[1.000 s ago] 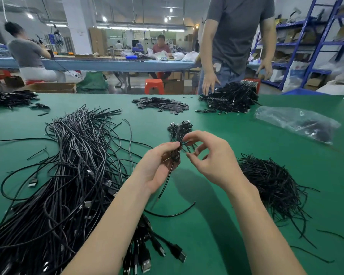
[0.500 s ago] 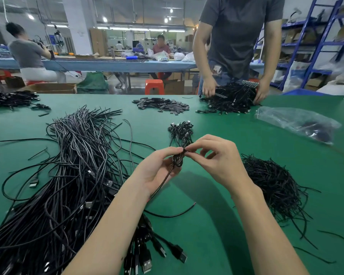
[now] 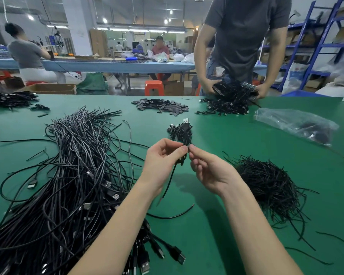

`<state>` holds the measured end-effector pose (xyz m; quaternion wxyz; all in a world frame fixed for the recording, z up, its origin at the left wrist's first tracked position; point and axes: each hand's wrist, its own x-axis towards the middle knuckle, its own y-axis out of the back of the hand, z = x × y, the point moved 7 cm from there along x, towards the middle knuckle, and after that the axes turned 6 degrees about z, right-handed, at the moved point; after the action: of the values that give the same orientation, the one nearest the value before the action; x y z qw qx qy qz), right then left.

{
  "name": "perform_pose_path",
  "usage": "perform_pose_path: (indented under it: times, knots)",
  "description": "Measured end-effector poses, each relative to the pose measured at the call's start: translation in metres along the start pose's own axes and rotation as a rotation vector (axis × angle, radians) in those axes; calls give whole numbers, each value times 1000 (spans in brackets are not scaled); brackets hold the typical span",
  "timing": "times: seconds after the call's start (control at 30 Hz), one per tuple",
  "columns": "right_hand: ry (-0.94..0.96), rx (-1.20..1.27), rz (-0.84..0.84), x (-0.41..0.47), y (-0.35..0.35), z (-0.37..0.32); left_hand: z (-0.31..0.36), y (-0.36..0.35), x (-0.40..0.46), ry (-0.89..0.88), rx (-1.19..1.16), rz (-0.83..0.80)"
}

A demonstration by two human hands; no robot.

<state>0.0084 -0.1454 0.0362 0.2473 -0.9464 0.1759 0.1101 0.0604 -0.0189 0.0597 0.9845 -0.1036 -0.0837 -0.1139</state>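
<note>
On our left, a broad heap of black USB cables (image 3: 68, 185) covers the green surface (image 3: 216, 225), its plugs spilling toward us under the left forearm. On our right lies a bushy pile of thin black ties (image 3: 266, 183), near the right wrist but apart from it. A clear plastic bag (image 3: 294, 124) lies further out on the right. Toward the far edge we see a scatter of flat dark pieces (image 3: 161, 106) and a pile of coiled cables (image 3: 226, 108), which a standing person (image 3: 244, 36) is handling.

Just beyond our fingertips sits a small clump of coiled cables (image 3: 180, 132) with one USB plug pointing up. We cannot tell whether it touches what we hold.

Both hands are raised over the middle of the surface. The left grip (image 3: 163, 161) and right grip (image 3: 211, 169) meet fingertip to fingertip, each pinching the black cord (image 3: 182, 161) between thumb and forefinger. The cord's loose tail hangs down below the left palm.
</note>
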Motion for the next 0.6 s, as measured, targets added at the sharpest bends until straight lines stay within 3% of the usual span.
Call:
perform_pose_path:
  times: [0.07,0.23,0.37,0.43,0.53,0.57,0.6]
  knots:
    - [191,-230,18,-1,1,-12,-4,3,1,79,-45,13]
    - [868,-886,159,-22,0,-55,-9,4,3,194,-155,-6]
    - [1002,-1029,213,-25,-2,-52,-10,3,1,195,-146,-18]
    - [781,-825,149,-15,1,-44,-8,4,1,165,-120,-27]
    - [-44,-70,-87,-3,-3,-4,-4,1,1,125,-112,-65]
    - [-219,136,-136,-9,-8,5,-4,0,1,122,-118,-77]
    - [-271,220,-165,-12,-11,8,-4,0,1,124,-124,-79]
